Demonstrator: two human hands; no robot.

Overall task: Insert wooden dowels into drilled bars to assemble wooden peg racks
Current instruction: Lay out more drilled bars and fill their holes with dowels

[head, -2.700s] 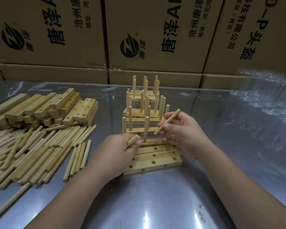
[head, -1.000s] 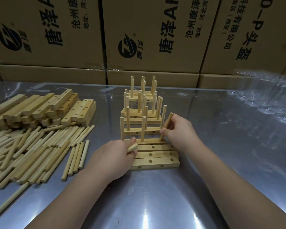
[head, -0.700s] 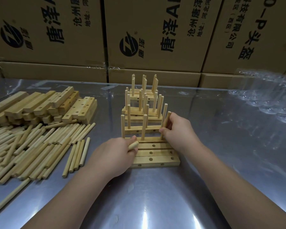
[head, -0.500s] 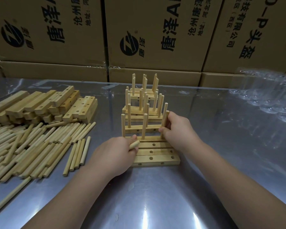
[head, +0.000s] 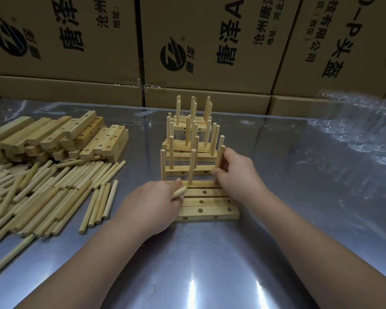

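Dowel (head: 220, 158) stands upright at the R end of the drilled bar (head: 201, 183). The right hand's fingers (head: 228, 157) are curled round its upper part, thumb low near the bar. Two more dowels are already seated in that bar. The right hand (head: 237, 175) sits just over the bar's R end. Left hand (head: 152, 204) grips a spare dowel (head: 179, 192), tip poking out toward the bar. Just in front lie flat bars (head: 206, 210) w/ empty holes, side by side. Behind are finished peg racks (head: 192, 134), stacked. Far L on the steel tabletop (head: 210, 264): loose dowel pile (head: 42, 186) and bar stack (head: 54, 139). Cardboard boxes (head: 198, 41) at the back, clear plastic (head: 354, 130) on the R.
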